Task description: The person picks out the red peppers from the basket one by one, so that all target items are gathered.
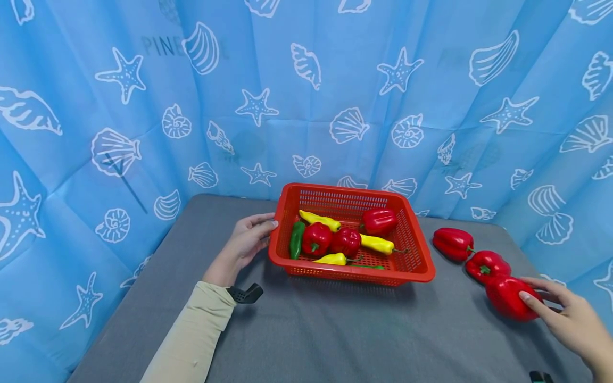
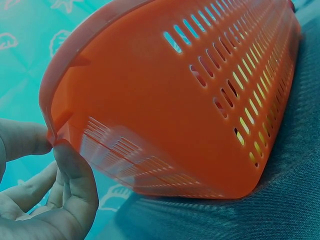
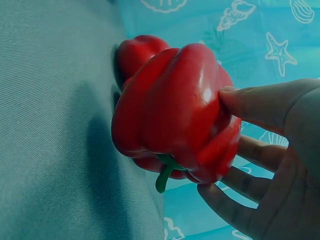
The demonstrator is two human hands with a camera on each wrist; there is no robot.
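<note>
My left hand (image 1: 247,240) pinches the left rim of an orange-red plastic basket (image 1: 416,266); in the left wrist view thumb and finger meet on the rim (image 2: 48,100). Inside the basket lie red bell peppers (image 1: 317,238), yellow long peppers (image 1: 377,244) and a green pepper (image 1: 296,239). At the right, my right hand (image 1: 570,314) grips a red bell pepper (image 1: 511,298) between thumb and fingers. Its green stem (image 3: 169,170) shows in the right wrist view. Whether this pepper touches the table is hard to tell.
Two more red bell peppers lie on the grey table (image 1: 335,330): one (image 1: 487,266) right behind the held one, another (image 1: 452,243) farther back. A blue curtain (image 1: 287,149) with white sea shells and starfish hangs round the back and sides of the table.
</note>
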